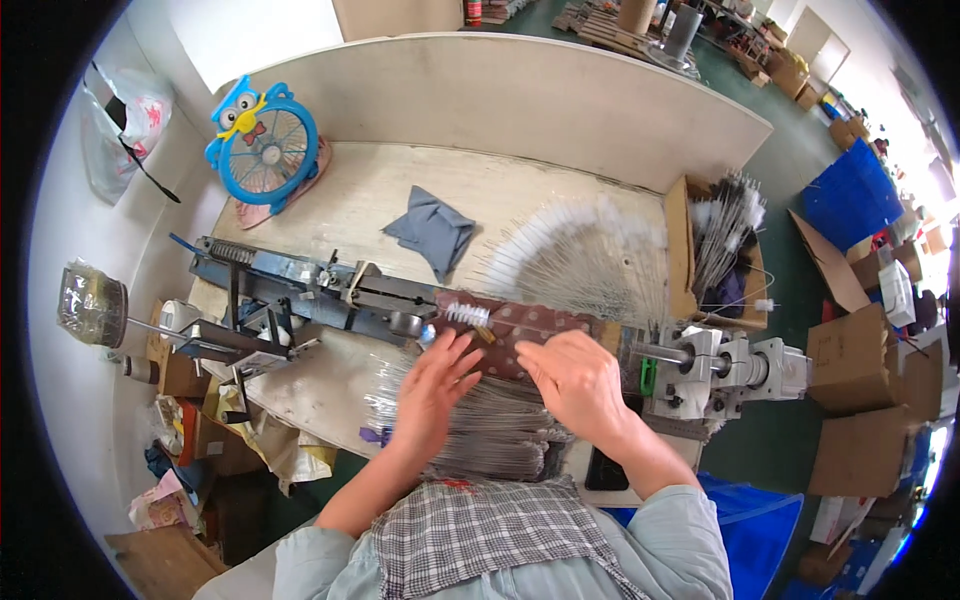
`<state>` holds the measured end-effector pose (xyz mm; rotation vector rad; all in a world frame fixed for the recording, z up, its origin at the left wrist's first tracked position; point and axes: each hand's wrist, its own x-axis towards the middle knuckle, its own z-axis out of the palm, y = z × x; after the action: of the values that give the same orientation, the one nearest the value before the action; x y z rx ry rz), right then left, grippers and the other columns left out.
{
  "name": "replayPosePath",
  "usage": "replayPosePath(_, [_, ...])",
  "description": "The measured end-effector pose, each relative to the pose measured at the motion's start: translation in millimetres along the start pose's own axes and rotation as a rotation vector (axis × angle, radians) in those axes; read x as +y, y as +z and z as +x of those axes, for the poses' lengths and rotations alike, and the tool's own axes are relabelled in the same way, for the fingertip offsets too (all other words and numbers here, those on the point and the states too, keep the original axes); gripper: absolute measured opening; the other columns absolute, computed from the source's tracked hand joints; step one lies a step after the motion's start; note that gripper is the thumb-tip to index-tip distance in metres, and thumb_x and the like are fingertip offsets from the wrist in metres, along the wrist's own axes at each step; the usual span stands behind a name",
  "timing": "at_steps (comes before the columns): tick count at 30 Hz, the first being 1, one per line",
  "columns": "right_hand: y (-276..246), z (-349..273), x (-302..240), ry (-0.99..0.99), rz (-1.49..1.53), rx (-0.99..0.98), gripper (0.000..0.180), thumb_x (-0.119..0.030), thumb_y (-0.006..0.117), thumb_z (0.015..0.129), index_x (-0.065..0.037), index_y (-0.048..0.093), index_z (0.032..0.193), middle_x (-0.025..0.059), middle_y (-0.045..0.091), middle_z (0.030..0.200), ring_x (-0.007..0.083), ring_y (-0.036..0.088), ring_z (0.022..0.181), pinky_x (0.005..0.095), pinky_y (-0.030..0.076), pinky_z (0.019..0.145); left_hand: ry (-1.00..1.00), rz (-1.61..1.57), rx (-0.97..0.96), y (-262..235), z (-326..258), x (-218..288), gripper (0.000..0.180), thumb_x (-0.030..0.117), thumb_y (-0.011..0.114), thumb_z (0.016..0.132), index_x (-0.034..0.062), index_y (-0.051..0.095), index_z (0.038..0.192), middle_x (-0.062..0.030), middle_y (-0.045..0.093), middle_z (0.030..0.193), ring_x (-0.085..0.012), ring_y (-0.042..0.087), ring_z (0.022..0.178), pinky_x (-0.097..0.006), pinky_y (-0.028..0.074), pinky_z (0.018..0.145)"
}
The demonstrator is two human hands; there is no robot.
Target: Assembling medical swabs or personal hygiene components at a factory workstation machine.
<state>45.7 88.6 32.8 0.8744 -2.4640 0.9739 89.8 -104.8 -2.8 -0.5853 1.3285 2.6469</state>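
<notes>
A small wire brush with white bristles point(467, 314) lies on a brown dotted cloth point(515, 340) over the machine's bed, its thin wire stem running right. Beside the bristles is my left hand point(432, 388), fingers spread and holding nothing that shows. My right hand point(578, 382) is closed over the cloth's near edge, thumb and index finger together below the stem; what they pinch is hidden. Under both hands lies a thick bundle of bare metal wires point(490, 430). Behind the cloth, many white-tipped wire brushes point(585, 260) spread out in a fan.
The long metal machine point(300, 280) crosses the table to the left, and a chuck-like spindle unit point(725, 362) stands at right. A cardboard box of wire brushes point(690, 265), a grey cloth point(435, 228) and a blue fan point(268, 150) sit farther back. A low board point(480, 100) edges the table.
</notes>
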Motion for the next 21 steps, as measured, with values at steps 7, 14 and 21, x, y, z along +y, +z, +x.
replayPosePath(7, [3.7, -53.6, 12.9, 0.249, -0.037, -0.303, 0.014, -0.016, 0.064, 0.08, -0.008, 0.066, 0.091, 0.0043, 0.063, 0.076, 0.0253, 0.062, 0.071, 0.0353, 0.051, 0.059, 0.202, -0.385, 0.638, -174.6, -12.2, 29.1, 0.024, 0.029, 0.062, 0.087, 0.0089, 0.059, 0.1, -0.0019, 0.062, 0.085, -0.0142, 0.055, 0.069, -0.025, 0.045, 0.064])
replayPosePath(14, [32.9, -50.8, 13.7, 0.249, -0.113, -0.524, 0.016, -0.025, 0.064, 0.08, -0.01, 0.067, 0.083, 0.0034, 0.062, 0.076, 0.0235, 0.062, 0.079, 0.0377, 0.05, 0.065, 0.506, 0.014, 1.076, -353.4, -45.0, 105.5, 0.035, 0.044, 0.073, 0.077, 0.0119, 0.059, 0.082, 0.0033, 0.058, 0.072, -0.0084, 0.055, 0.066, -0.021, 0.04, 0.056])
replayPosePath(21, [11.2, -50.2, 13.2, 0.369, -0.109, -0.472, 0.014, -0.023, 0.061, 0.081, -0.011, 0.068, 0.077, 0.0038, 0.062, 0.078, 0.0247, 0.062, 0.075, 0.0362, 0.05, 0.063, 0.415, -0.062, 1.102, -315.6, -17.3, 59.8, 0.045, 0.054, 0.064, 0.08, 0.0114, 0.059, 0.091, -0.0007, 0.063, 0.08, -0.0127, 0.058, 0.084, -0.026, 0.042, 0.068])
